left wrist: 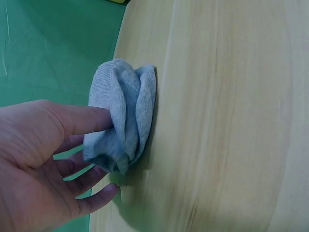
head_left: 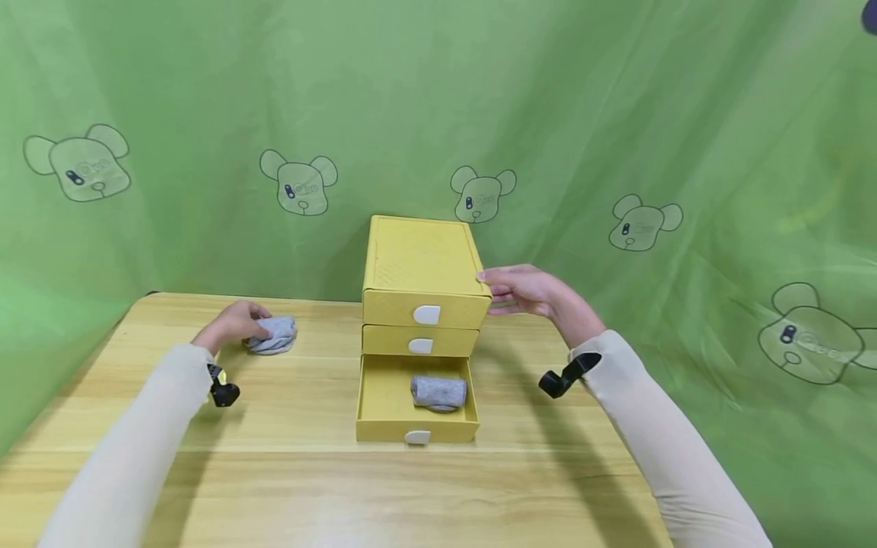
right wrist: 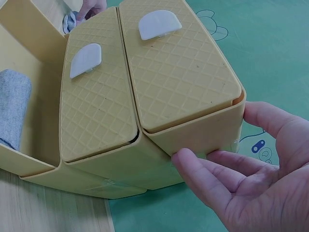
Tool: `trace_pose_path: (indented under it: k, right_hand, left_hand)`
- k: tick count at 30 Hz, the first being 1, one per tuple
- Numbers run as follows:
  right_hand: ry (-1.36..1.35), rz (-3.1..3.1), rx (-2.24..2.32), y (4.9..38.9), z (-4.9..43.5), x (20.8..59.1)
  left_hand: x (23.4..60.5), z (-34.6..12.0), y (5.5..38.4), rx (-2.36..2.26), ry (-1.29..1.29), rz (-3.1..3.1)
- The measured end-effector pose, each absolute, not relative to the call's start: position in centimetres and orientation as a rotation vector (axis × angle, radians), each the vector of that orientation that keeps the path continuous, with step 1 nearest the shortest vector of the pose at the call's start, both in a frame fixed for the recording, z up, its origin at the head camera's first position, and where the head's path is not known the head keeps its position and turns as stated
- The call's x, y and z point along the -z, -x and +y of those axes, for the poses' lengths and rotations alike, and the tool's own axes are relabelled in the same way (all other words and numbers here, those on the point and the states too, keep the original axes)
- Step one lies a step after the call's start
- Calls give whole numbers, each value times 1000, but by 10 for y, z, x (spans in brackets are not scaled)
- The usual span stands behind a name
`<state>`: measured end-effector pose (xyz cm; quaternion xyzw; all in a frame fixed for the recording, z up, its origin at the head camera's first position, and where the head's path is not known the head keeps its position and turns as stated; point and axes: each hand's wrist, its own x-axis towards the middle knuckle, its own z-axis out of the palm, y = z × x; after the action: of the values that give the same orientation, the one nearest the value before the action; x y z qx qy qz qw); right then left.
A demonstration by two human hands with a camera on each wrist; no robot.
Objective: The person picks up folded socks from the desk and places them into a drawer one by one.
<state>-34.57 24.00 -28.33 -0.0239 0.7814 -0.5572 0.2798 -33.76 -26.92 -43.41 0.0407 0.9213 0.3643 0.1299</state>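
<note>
On the table's left lies a folded grey sock (head_left: pixel 275 335). My left hand (head_left: pixel 240 323) pinches it, the thumb pressed into the folds of the sock (left wrist: pixel 125 111) and some fingertips hidden behind it. A yellow three-drawer cabinet (head_left: pixel 425 255) stands in the middle. Its bottom drawer (head_left: pixel 384 396) is pulled out, and a rolled grey sock (head_left: pixel 441 391) lies in its right part. My right hand (head_left: pixel 524 293) touches the cabinet's upper right corner. In the right wrist view, the thumb is at the top edge and the fairly straight fingers (right wrist: pixel 198 176) are against the side.
White tab handles (head_left: pixel 426 314) mark the drawer fronts; the upper two drawers are closed. A green curtain (head_left: pixel 411 99) printed with bear heads hangs behind the wooden table (head_left: pixel 308 487). Black wrist cameras (head_left: pixel 222 388) sit on both sleeves.
</note>
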Motion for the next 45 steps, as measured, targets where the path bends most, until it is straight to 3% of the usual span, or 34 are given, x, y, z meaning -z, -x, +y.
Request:
trace_pose_path:
  k: [6,15,25,32,45]
  right_hand:
    - [66,2094,1502,346,240,283]
    - [61,2091,1505,346,243,281]
    - [52,2075,1522,347,244,282]
    - [48,2076,1519,347,243,285]
    - [68,2084,1506,346,243,285]
  left_hand:
    - [435,-266,332,-1075,-143,2680]
    - [450,-271,324,-1337,-388,2629]
    - [450,-264,321,-1572,-182,2421]
    - [428,-241,307,-1724,-221,2279]
    - [373,-168,271,-1596,-449,2050]
